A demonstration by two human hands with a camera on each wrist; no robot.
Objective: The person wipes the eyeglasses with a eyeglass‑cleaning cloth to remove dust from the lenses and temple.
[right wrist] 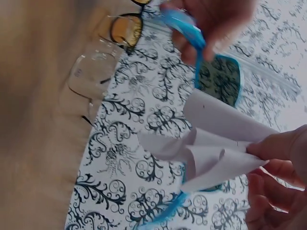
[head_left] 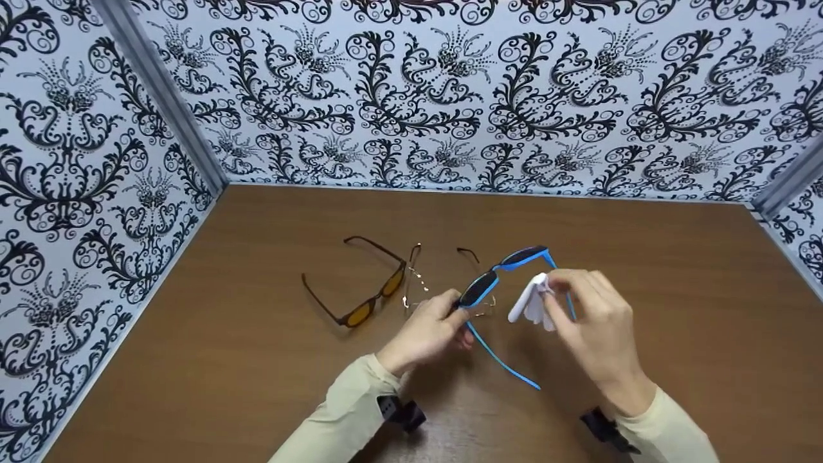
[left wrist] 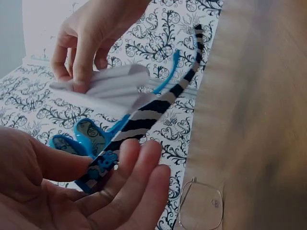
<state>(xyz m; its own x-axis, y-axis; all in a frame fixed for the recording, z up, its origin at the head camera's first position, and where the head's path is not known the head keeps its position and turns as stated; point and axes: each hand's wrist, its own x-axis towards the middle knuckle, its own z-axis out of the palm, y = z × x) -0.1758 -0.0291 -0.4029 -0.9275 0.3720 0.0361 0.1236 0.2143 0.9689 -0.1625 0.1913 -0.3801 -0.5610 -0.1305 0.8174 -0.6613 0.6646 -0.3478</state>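
Note:
My left hand [head_left: 429, 329] pinches a pair of blue sunglasses [head_left: 480, 289] near one hinge, holding them above the table. Their lenses are dark and both temples stand unfolded; in the left wrist view the near temple [left wrist: 144, 117] shows black and pale stripes. Between the thumb and fingers of my right hand [head_left: 595, 321] is a crumpled white cloth [head_left: 532, 302]. It hangs close beside the sunglasses, and in the right wrist view the cloth [right wrist: 211, 143] overlaps one lens.
Brown-framed glasses with orange lenses [head_left: 361, 313] lie unfolded on the wooden table [head_left: 212, 334], left of my hands. Behind the sunglasses lie thin-rimmed clear glasses [head_left: 406, 301], partly hidden. Patterned panels [head_left: 450, 96] wall the table at the back and sides.

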